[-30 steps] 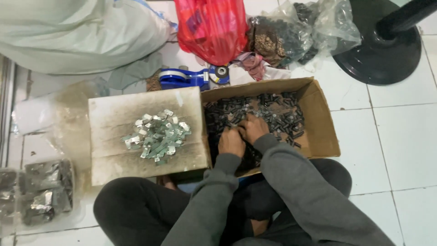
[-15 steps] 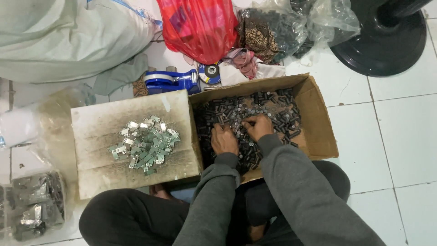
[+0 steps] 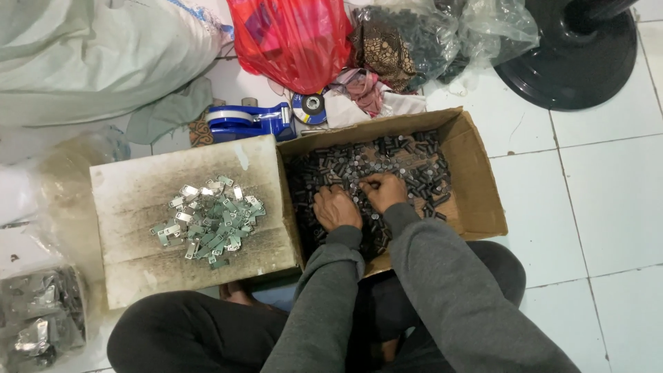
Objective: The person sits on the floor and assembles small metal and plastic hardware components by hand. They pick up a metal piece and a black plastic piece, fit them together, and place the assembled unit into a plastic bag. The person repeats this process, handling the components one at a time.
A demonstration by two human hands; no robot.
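Inside the box (image 3: 476,179), left hand (image 3: 336,207) and right hand (image 3: 384,191) pinch small dark parts (image 3: 414,162): likely light, rigid; pick singly by ends.

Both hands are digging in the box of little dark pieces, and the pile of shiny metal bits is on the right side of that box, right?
Not quite. Both hands, left hand and right hand, are in the cardboard box of small dark pieces, but the head view shows the pile of shiny metal bits to the left of it, on a flat cardboard sheet.
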